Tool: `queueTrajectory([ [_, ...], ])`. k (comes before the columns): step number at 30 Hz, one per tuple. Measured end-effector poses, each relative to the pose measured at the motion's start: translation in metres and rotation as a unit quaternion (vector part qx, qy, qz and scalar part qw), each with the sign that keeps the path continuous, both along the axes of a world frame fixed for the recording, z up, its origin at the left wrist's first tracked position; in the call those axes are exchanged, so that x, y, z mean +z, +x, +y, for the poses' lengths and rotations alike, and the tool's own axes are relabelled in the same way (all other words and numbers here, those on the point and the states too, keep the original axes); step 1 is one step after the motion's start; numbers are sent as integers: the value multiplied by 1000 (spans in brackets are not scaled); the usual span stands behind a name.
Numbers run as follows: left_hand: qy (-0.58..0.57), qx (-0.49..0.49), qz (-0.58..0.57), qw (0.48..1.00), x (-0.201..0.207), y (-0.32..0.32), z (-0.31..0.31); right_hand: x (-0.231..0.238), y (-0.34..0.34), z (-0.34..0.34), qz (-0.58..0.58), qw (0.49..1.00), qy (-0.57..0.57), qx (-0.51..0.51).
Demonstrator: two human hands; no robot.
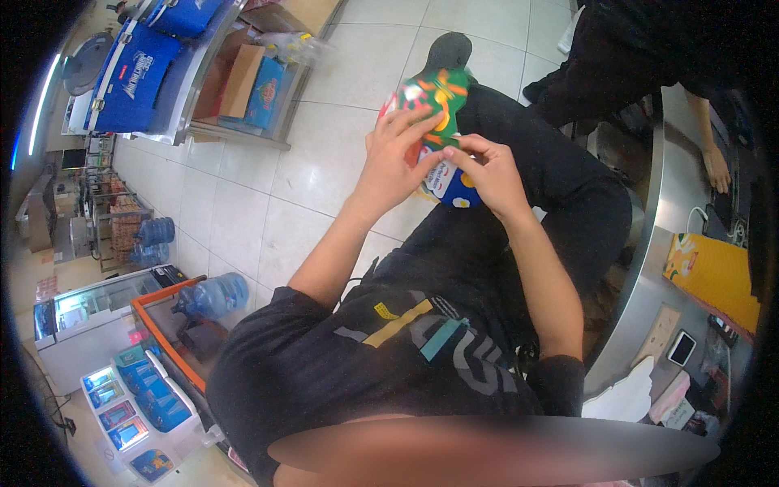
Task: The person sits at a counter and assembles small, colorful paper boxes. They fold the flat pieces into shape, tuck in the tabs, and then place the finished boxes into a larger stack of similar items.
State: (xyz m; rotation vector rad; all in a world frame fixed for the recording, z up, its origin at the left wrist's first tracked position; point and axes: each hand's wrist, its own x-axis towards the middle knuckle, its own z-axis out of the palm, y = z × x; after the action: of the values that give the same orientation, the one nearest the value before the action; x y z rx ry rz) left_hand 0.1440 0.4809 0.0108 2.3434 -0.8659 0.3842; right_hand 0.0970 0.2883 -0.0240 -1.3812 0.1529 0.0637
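A colourful printed packet, perhaps card or paper [446,99], is held above my lap, green with orange and white shapes at its upper part. Its lower part is blue, with a white label patch and small flower-like shapes. My left hand [391,158] grips it from the left, fingers across the front and thumb near the middle. From the right, my right hand [493,174] pinches it between thumb and fingers close to the left thumb. The upper end is slightly blurred. Its back and whatever may be inside are hidden.
A steel counter [629,302] on the right bears a yellow printed stack [710,277] and a phone [682,347]. Another person's hand [717,169] rests there. Blue bags [139,81] top a steel table at left. A large water bottle [215,295] stands near an orange-edged frame.
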Motion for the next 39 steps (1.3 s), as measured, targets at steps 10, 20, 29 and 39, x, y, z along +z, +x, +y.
queueTrajectory([
  [10, -390, 130, 329, 850, -5, 24, 17, -2, -9, 16, 46, 995, 80, -41],
  [20, -97, 19, 74, 992, -13, 10, 16, -2, -3, 2, -34, 997, -74, 10],
  [29, -191, 33, 211, 958, -25, 23, 23, -5, -8, 5, -30, 999, -40, -17],
  [39, -354, 128, 350, 858, -15, 17, 51, 0, 2, -8, -168, 864, -448, -156],
])
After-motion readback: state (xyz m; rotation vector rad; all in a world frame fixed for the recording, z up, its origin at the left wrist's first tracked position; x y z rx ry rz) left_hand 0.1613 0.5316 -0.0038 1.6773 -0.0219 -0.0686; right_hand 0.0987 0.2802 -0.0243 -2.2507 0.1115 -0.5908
